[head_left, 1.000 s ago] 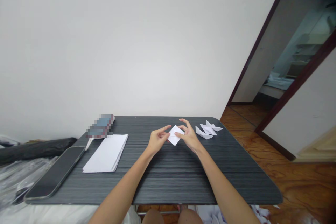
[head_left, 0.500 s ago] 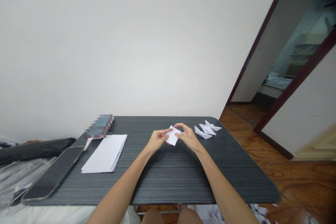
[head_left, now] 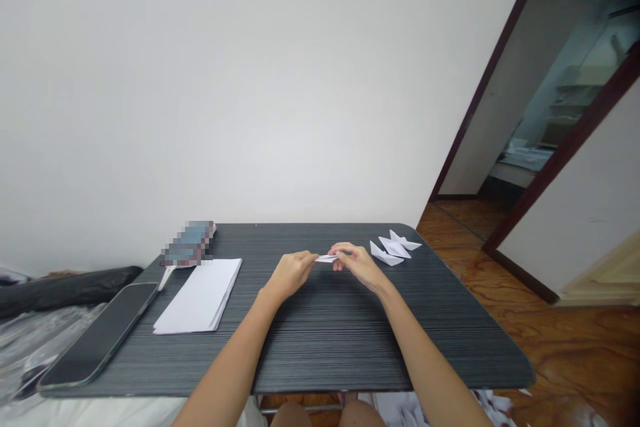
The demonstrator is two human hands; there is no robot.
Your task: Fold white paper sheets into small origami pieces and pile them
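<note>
Between my two hands is a small piece of folded white paper [head_left: 327, 258], turned nearly edge-on so only a thin sliver shows. My left hand [head_left: 294, 270] pinches its left end, thumb and fingers pressed together. At the right end, the thumb and fingers of my right hand [head_left: 356, 262] close on it too. Both hands are held over the middle of the dark table [head_left: 330, 340]. Just right of my right hand lie several folded paper boats [head_left: 395, 247] in a loose group.
On the left lie a stack of white paper sheets [head_left: 200, 297], a phone [head_left: 100, 333] and a blurred-out object [head_left: 189, 243] with a white strip. A wall [head_left: 310, 80] rises behind the table. Paper scraps [head_left: 495, 407] lie below the table's right front edge.
The folded paper has tilted from showing its flat square face to nearly edge-on. My left hand has rolled over, its back now facing me.
</note>
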